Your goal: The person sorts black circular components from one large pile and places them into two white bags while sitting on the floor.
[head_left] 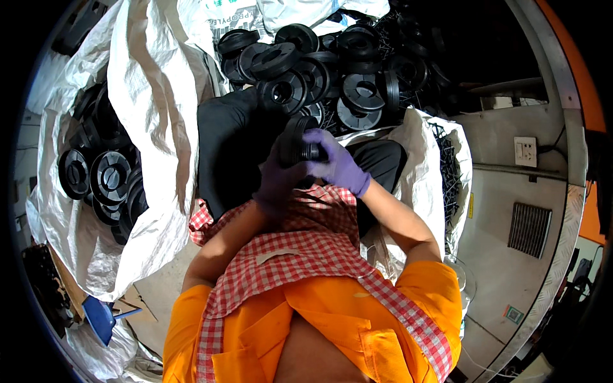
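Note:
Both my hands, in purple gloves, meet in front of my lap around a black plastic spool. My left hand is closed on its lower left side, partly in shadow. From the right, my right hand grips the same spool, fingers curled over its side. The spool is tilted, so its far face is hidden. Just beyond it lies a heap of similar black spools, round with open centres.
At left, a white woven sack holds more black spools. Another sack at right contains thin black plastic pieces. Beyond it stands a grey metal machine panel with a socket. A blue dustpan lies at lower left.

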`<state>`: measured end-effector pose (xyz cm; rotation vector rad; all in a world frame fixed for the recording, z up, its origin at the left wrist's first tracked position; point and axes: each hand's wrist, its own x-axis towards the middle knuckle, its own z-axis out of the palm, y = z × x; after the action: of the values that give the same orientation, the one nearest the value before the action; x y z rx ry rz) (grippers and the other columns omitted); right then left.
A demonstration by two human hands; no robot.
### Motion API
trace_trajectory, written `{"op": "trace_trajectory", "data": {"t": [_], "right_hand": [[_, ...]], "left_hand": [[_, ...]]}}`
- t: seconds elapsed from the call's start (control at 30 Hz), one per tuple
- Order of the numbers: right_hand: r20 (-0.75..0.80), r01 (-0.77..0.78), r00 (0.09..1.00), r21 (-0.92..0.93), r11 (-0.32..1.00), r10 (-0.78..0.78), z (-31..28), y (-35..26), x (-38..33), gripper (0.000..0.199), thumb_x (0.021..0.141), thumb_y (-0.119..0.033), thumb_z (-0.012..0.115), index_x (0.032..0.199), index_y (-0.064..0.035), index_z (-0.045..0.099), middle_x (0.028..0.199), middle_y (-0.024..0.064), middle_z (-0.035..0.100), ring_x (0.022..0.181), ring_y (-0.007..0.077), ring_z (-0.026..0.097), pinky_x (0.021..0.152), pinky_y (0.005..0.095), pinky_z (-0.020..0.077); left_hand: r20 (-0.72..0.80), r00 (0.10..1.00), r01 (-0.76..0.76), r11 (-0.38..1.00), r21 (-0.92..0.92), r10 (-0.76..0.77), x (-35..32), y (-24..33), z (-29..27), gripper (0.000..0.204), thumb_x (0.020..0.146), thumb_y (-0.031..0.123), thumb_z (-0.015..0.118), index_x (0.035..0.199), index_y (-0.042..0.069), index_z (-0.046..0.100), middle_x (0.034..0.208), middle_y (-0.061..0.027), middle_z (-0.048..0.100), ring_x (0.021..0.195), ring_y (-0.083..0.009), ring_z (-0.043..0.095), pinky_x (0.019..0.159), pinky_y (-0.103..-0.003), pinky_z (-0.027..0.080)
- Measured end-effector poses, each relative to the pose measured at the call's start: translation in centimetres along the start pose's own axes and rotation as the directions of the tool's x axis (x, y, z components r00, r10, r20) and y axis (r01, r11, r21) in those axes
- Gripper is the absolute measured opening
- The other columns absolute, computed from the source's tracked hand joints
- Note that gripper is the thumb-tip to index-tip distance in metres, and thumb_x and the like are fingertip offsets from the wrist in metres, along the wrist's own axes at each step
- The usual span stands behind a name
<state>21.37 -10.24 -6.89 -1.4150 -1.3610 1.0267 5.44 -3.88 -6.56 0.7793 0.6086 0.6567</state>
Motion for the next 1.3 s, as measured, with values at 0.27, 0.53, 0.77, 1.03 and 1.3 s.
{"op": "trace_trajectory", "data": {"t": [0.27,0.53,0.77,1.03,1.3], "right_hand": [[0.171,0.368,0.929,-0.375,0.851,-0.327,-0.4,0.2,-0.3,0.058,0.066,-0.015,0.077,0.117,-0.0086,0.049,0.121,0.0173,0.046,0.116,0.0354,0.047,0.097,0.0388,0.0412],[-0.017,-0.434,0.844,0.568,0.700,0.536,2.2,-0.3,1.0,0.054,0.075,-0.013,0.070,0.121,-0.0031,0.045,0.104,0.0108,0.056,0.089,0.0183,0.058,0.074,0.0285,0.0499],[0.454,0.696,0.718,-0.461,0.550,-0.528,0.9,1.8,0.3,0.061,0.068,-0.023,0.070,0.124,-0.0110,0.049,0.128,0.0180,0.044,0.117,0.0391,0.044,0.096,0.0414,0.0431],[0.043,-0.535,0.796,0.517,0.668,0.604,2.2,0.3,1.3,0.055,0.079,-0.020,0.068,0.126,-0.0079,0.044,0.119,0.0203,0.050,0.095,0.0359,0.059,0.081,0.0431,0.0512],[0.190,-0.508,0.775,0.755,0.415,0.603,2.3,2.5,2.2,0.077,0.071,-0.016,0.077,0.134,-0.0031,0.035,0.129,0.0199,0.046,0.113,0.0332,0.052,0.097,0.0371,0.0431]], "left_hand": [[0.197,0.910,0.361,0.931,0.056,-0.365,0.8,3.1,-1.6,0.055,0.073,0.008,0.070,0.124,0.006,0.048,0.100,-0.0043,0.059,0.086,-0.0132,0.057,0.075,-0.030,0.050],[0.072,0.995,-0.096,0.900,0.426,0.072,-0.2,0.4,-1.8,0.056,0.072,0.004,0.069,0.124,0.006,0.048,0.101,-0.0035,0.059,0.084,-0.0111,0.056,0.073,-0.026,0.048],[0.200,0.799,0.518,0.819,0.248,-0.567,2.6,6.2,-3.0,0.032,0.081,0.017,0.065,0.109,0.002,0.060,0.097,-0.0051,0.063,0.087,-0.0152,0.059,0.080,-0.029,0.048],[0.106,0.957,0.201,0.877,0.436,-0.271,2.0,3.2,-2.7,0.048,0.077,0.015,0.070,0.121,0.004,0.055,0.100,-0.0047,0.063,0.089,-0.0107,0.058,0.078,-0.029,0.048],[0.042,0.970,0.196,0.873,0.446,-0.240,0.8,1.8,-3.0,0.054,0.075,0.011,0.070,0.125,0.005,0.051,0.105,-0.0063,0.062,0.092,-0.0129,0.058,0.079,-0.029,0.048]]}}
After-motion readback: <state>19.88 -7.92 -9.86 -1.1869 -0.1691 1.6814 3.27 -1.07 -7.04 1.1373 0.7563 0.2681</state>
